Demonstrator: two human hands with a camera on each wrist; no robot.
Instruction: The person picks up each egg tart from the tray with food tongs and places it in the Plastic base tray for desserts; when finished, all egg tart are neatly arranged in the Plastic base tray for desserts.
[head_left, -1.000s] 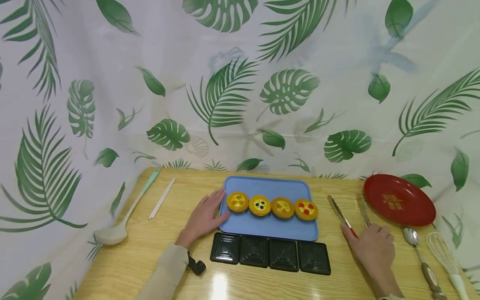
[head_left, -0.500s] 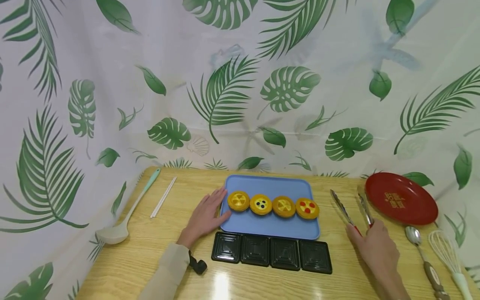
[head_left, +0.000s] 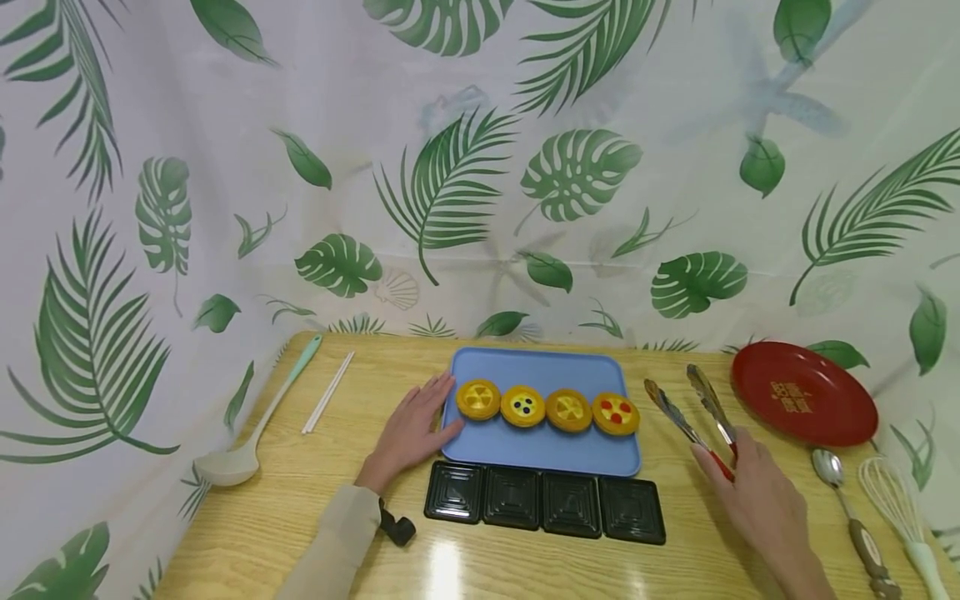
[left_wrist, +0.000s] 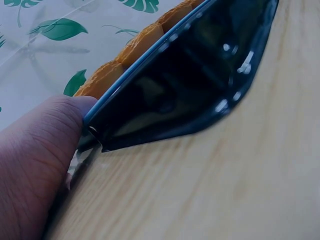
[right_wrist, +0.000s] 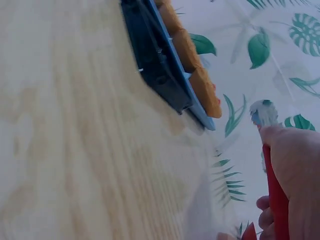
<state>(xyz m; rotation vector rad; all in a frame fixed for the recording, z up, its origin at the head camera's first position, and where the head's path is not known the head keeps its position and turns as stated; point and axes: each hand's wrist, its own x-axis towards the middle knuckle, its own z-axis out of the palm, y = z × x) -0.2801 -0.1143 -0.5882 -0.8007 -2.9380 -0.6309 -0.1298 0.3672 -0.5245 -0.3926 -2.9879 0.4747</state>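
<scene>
Four tarts (head_left: 522,407) on one blue tray (head_left: 540,450)
In front of the tray, four black square dishes (head_left: 512,497); left of it, one ladle (head_left: 227,468) and two chopsticks (head_left: 328,392); right of it, one pair of tongs (head_left: 712,402), one red plate (head_left: 806,393), one spoon (head_left: 867,546), one whisk (head_left: 892,500). Two hands: the left hand (head_left: 411,429) at the tray's left edge, the right hand (head_left: 765,500) beyond its right.

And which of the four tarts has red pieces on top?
The rightmost tart in the head view, nearest the tongs; it alone of the four shows red.
</scene>
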